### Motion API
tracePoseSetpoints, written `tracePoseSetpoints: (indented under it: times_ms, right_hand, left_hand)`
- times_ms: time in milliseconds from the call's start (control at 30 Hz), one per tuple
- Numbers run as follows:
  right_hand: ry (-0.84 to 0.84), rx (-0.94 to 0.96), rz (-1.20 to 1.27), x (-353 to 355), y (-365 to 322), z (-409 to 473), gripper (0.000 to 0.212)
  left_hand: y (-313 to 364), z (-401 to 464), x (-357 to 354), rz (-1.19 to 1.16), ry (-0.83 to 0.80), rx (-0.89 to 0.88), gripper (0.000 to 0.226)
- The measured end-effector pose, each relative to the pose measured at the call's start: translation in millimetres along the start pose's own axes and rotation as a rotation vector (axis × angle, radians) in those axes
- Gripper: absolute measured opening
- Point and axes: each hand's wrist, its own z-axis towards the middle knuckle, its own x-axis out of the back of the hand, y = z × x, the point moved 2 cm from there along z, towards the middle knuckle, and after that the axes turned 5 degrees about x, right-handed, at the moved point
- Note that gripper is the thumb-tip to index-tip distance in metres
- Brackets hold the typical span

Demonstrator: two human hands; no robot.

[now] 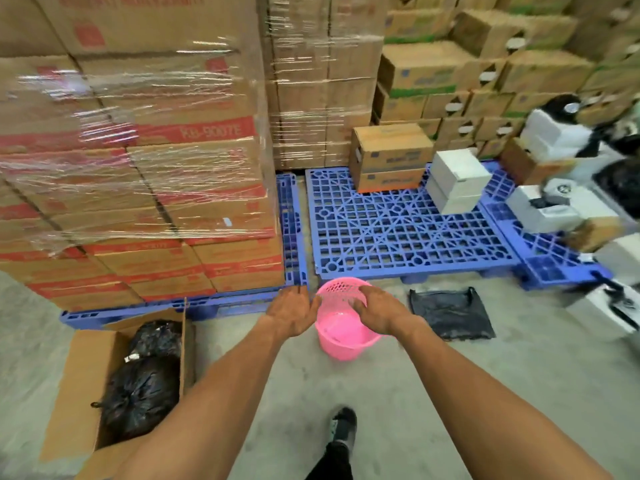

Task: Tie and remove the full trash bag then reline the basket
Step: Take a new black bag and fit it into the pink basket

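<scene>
A pink plastic basket (341, 336) stands on the concrete floor, with no liner in it. My left hand (294, 313) hovers just left of its rim, fingers spread and holding nothing. Above the basket's right rim is my right hand (379, 311), also open and holding nothing. A flat black trash bag (450, 313) lies on the floor to the right of the basket. Two tied full black bags (138, 393) sit in an open cardboard box (83, 382) at the lower left.
Blue plastic pallets (398, 230) lie behind the basket, carrying brown (389, 155) and white boxes (457, 181). A tall stack of shrink-wrapped cartons (138, 150) rises at the left. More cartons fill the back and right. My foot (344, 427) is on the floor below.
</scene>
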Motion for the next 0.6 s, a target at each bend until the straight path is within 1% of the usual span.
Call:
tracePoseSetpoints:
  times_ms: [100,333,467,600]
  right_hand:
    - [0.008,-0.036,-0.01,24,50,11,0.059]
    - [-0.005,-0.131,0.009,78,164,45,0.066]
    - [0.013,-0.205,0.063,108,231,59,0.064]
    - [0.008,-0.217,0.088,134,294,65,0.057]
  left_hand:
    - [45,40,-6,0.016,-0.027,-0.029,0.057]
    - [146,130,-18,0.042,-0.115,-0.086,0.061]
    - [204,167,-27,0.045,-0.18,-0.113,0.065]
    - [262,194,-41,0.067,-0.182,-0.13,0.062]
